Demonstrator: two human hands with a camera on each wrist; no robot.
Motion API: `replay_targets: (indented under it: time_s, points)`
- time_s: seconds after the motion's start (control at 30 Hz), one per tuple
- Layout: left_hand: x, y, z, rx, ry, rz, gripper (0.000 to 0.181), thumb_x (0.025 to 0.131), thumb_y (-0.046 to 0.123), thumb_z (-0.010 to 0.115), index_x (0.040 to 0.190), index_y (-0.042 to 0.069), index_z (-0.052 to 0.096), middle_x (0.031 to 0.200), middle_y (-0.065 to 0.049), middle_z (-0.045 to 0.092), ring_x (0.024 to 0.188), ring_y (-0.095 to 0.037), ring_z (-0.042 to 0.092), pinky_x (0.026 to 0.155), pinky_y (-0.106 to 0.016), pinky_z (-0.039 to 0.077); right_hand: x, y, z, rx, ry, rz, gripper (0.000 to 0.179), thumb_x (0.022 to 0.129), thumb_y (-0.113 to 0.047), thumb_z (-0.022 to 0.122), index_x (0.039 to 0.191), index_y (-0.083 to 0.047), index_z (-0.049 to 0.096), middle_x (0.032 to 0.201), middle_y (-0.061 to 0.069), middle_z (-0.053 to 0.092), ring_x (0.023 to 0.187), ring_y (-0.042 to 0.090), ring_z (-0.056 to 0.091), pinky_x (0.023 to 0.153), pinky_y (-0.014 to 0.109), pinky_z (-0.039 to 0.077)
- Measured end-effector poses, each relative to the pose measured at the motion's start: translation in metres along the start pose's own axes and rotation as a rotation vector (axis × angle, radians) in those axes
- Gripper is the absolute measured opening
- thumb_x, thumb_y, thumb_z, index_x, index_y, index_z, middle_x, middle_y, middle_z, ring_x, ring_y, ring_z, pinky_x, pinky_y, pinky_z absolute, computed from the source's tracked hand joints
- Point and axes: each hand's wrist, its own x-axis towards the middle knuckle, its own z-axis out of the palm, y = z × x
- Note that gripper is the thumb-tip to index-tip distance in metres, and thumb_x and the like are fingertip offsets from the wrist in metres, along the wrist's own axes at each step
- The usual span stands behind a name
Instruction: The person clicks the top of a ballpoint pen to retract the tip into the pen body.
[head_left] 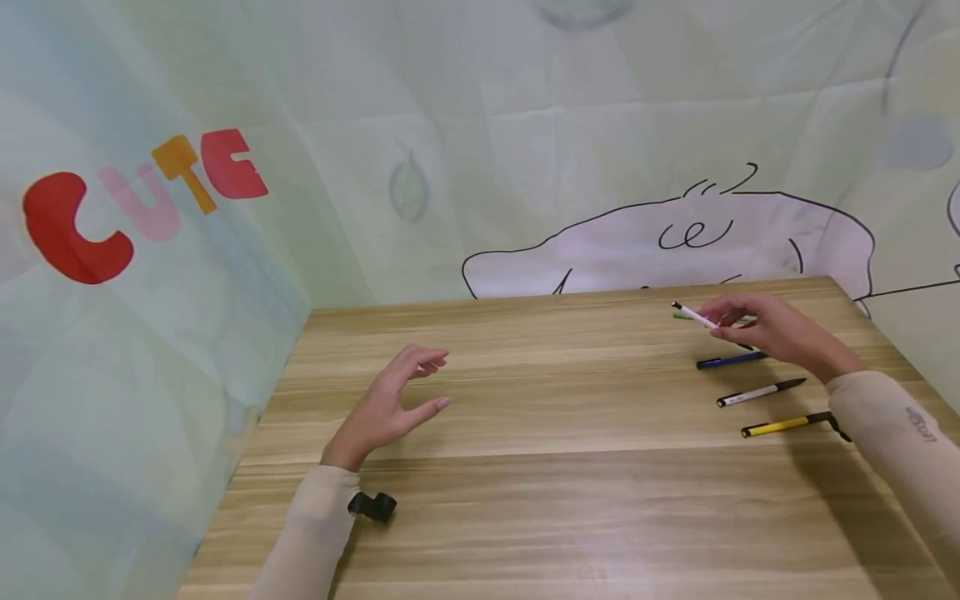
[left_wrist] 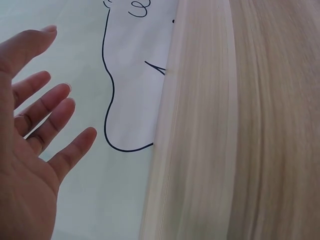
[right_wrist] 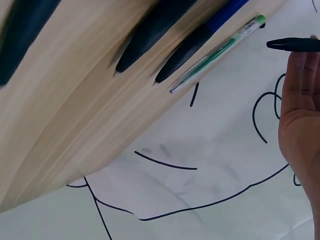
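Above the table's far right part, my right hand (head_left: pixel 765 325) pinches a white pen (head_left: pixel 696 316) between thumb and fingers. The pen's black tapered end (right_wrist: pixel 292 45) sticks out past the fingers in the right wrist view. Just beyond lies a clear green pen (right_wrist: pixel 220 52), mostly covered by the hand in the head view. Nearer are a blue pen (head_left: pixel 729 361), a white pen with a black grip (head_left: pixel 759 393) and a yellow pen (head_left: pixel 783 426), roughly in a row. My left hand (head_left: pixel 386 408) hovers over the table's left side, fingers spread and holding nothing.
The wood-grain table (head_left: pixel 525 500) ends at a back edge against a printed cloth (head_left: pixel 420 167) with a cartoon outline. More cloth with coloured letters hangs on the left. A black strap piece (head_left: pixel 373 507) sits at the left wrist.
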Motion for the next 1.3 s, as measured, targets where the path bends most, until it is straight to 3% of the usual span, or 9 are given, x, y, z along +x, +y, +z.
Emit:
replay_targets:
  time_s: [0.43,0.63,0.77,0.93,1.3]
  points:
    - [-0.009,-0.002,-0.003,0.019,0.010,-0.003,0.064,0.087,0.012,0.081,0.144,0.010,0.052,0.128,-0.006,0.060,0.114,-0.033,0.059,0.103,-0.039,0.052,0.001,0.018,-0.010,-0.095,-0.069,-0.057,0.028,0.089,0.004,0.074,0.114,-0.009,0.073,0.108,0.007,0.070,0.088,0.006,0.062,0.070,0.024,0.055]
    - [-0.011,-0.002,-0.004,0.022,0.007,-0.008,0.063,0.087,0.013,0.081,0.143,0.010,0.052,0.129,-0.003,0.059,0.116,-0.026,0.059,0.103,-0.037,0.052,0.003,0.024,-0.010,-0.152,-0.106,-0.094,0.029,0.088,0.007,0.073,0.110,-0.011,0.073,0.104,0.002,0.070,0.088,0.015,0.066,0.072,0.025,0.058]
    - [-0.011,-0.003,-0.004,0.027,0.011,0.007,0.064,0.087,0.013,0.081,0.144,0.011,0.052,0.130,-0.004,0.059,0.117,-0.024,0.059,0.103,-0.038,0.052,0.004,0.027,-0.010,-0.172,-0.127,-0.092,0.030,0.087,0.008,0.073,0.111,-0.011,0.073,0.105,0.002,0.071,0.089,0.018,0.067,0.074,0.027,0.059]
    - [-0.012,-0.003,-0.005,0.030,0.012,0.008,0.064,0.087,0.011,0.081,0.144,0.014,0.052,0.131,-0.006,0.059,0.117,-0.031,0.058,0.103,-0.038,0.052,0.008,0.031,-0.011,-0.210,-0.153,-0.087,0.031,0.086,0.009,0.073,0.110,-0.011,0.074,0.104,0.001,0.071,0.089,0.015,0.065,0.078,0.034,0.060]
    - [-0.014,-0.002,-0.007,0.036,0.010,-0.006,0.065,0.087,0.012,0.081,0.145,0.016,0.051,0.133,-0.003,0.058,0.117,-0.033,0.058,0.105,-0.037,0.051,0.015,0.039,-0.008,-0.273,-0.222,-0.026,0.023,0.089,-0.001,0.075,0.106,-0.016,0.075,0.098,-0.004,0.069,0.091,0.014,0.063,0.081,0.036,0.057]
